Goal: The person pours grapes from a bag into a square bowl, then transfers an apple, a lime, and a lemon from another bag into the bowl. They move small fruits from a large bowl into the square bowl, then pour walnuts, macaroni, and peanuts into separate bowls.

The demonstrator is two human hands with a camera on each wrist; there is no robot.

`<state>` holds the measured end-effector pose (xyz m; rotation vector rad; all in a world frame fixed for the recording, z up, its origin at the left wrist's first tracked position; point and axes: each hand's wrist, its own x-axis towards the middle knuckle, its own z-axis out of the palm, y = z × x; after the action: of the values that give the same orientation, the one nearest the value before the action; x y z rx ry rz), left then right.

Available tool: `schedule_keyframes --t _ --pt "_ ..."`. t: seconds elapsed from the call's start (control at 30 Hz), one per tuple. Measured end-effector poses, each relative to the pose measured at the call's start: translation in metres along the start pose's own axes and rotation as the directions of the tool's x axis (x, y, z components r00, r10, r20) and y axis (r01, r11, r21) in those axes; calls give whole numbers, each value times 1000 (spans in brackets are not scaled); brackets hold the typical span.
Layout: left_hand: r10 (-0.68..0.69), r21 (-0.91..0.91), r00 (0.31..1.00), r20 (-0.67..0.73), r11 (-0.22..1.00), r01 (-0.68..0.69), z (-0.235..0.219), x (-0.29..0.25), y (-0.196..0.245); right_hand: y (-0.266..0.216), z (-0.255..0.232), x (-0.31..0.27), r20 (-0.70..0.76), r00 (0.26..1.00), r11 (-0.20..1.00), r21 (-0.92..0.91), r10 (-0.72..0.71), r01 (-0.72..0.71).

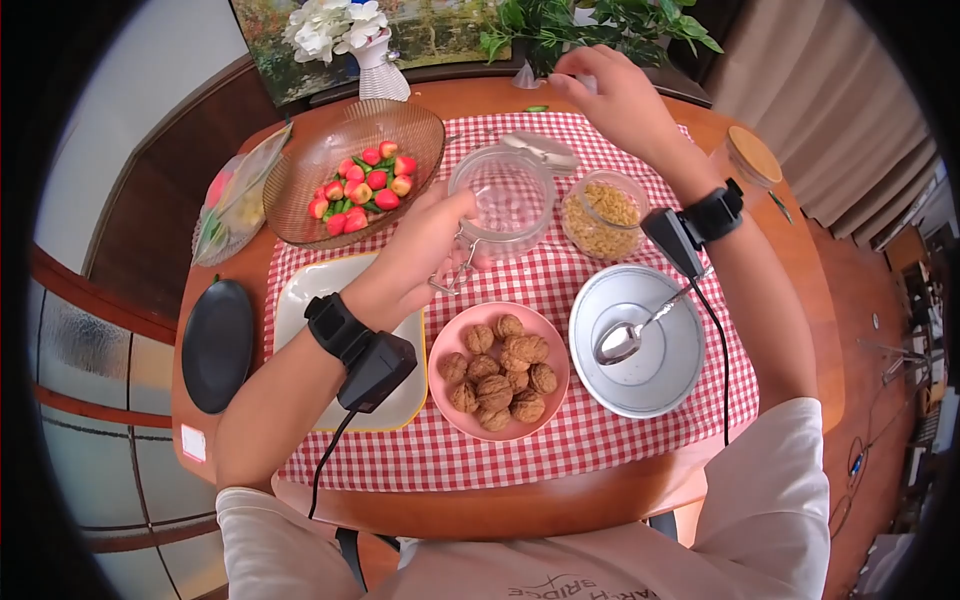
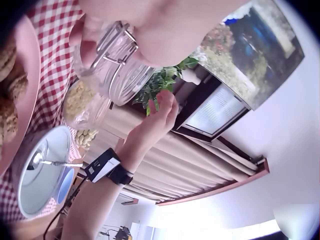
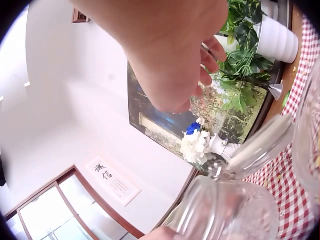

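Observation:
My left hand [image 1: 430, 235] grips a clear glass jar [image 1: 505, 205] at its left side, close to the wire clasp [image 1: 458, 265]. The jar's hinged glass lid [image 1: 540, 150] is swung back on the far side. My right hand [image 1: 625, 105] is raised over the back of the table, its fingers loosely bent and nothing seen between them. A small clear funnel [image 3: 275, 90] stands by the plant beyond it. Right of the jar is a clear container [image 1: 605, 215] of small yellowish pieces. Nearer me lie a pink plate [image 1: 440, 400] of walnuts [image 1: 495, 390] and a white bowl [image 1: 640, 390] holding a metal spoon [image 1: 620, 342].
An amber glass bowl [image 1: 290, 190] with red fruits and green peppers stands back left. A yellow-rimmed white tray [image 1: 385, 395] lies under my left forearm, beside a black oval plate [image 1: 217, 345]. A wooden-lidded jar [image 1: 752, 157] is far right; a flower vase [image 1: 380, 70] and leafy plant [image 1: 600, 30] line the back.

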<state>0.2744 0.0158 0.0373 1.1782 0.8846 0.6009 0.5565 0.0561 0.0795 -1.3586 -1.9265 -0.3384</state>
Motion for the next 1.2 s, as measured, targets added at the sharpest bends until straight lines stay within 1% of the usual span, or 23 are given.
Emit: schedule_keyframes --t 0.03,0.07,0.13,0.17,0.2,0.23,0.3,0.33,0.4,0.43,0.5,0.57,0.6,0.67,0.73,0.8,0.87,0.93,0.97,1.0,1.07,1.1,1.2 --pt "-25 -27 1000 -1 999 25 1 5 -6 -8 -18 -6 107 990 996 -8 90 -89" --pt "-52 -55 999 0 997 52 2 11 -14 -7 -24 -16 110 990 996 -15 93 -92" --pt "18 -109 999 -35 994 -22 9 16 -26 -3 -34 -35 231 969 989 -131 92 -63" --pt "50 -128 998 -42 990 -55 10 17 -28 -7 -37 -45 273 944 970 -206 185 -130" --pt "80 -146 996 -49 986 -86 10 18 -30 -6 -39 -51 273 942 967 -213 195 -138" --pt "-11 -168 1000 -29 986 6 6 21 -25 -4 -40 -58 344 898 949 -249 275 -195" --pt "9 -174 1000 -9 985 -10 3 31 -25 14 -34 -68 500 765 911 -288 406 -295" --pt "37 -179 999 -1 983 -37 0 35 -25 10 -36 -66 497 766 910 -290 407 -296" --pt "56 -122 998 28 991 -52 -5 40 -24 1 -40 -60 737 387 770 -277 554 -575" --pt "41 -113 999 16 993 -39 -4 40 -23 8 -35 -63 736 390 770 -273 553 -576" --pt "26 -103 1000 7 994 -25 -4 39 -21 34 -19 -73 817 331 696 -115 472 -709" --pt "-4 156 999 -44 988 11 -5 35 -19 38 -20 -76 818 326 637 -63 474 -768" --pt "-5 158 999 -42 987 12 -4 32 -20 40 -19 -78 820 320 572 -11 474 -820" --pt "56 237 996 -72 971 -37 2 22 -19 39 -21 -85 817 360 580 39 450 -814" --pt "78 240 994 -77 969 -57 3 16 -18 34 -26 -93 716 495 546 190 491 -816" --pt "103 244 992 -78 966 -81 4 14 -23 40 -29 -95 718 534 497 298 446 -815" --pt "156 96 965 -211 986 -138 5 14 -35 30 -40 -96 707 577 437 403 409 -804" --pt "215 138 941 -262 973 -184 9 8 -40 -2 -59 -96 524 746 437 605 411 -665" --pt "272 176 908 -317 958 -226 12 5 -43 -15 -70 -93 462 802 549 585 378 -596" --pt "271 176 911 -312 958 -225 16 1 -43 -18 -73 -98 461 800 549 583 383 -599" --pt "337 240 865 -371 935 -262 23 -6 -38 -23 -78 -107 266 937 869 378 227 -318" --pt "337 240 867 -367 935 -262 22 -7 -39 -26 -79 -112 265 936 869 376 231 -320" --pt "345 287 865 -364 925 -248 17 -7 -39 -35 -82 -132 142 990 985 170 17 -41"
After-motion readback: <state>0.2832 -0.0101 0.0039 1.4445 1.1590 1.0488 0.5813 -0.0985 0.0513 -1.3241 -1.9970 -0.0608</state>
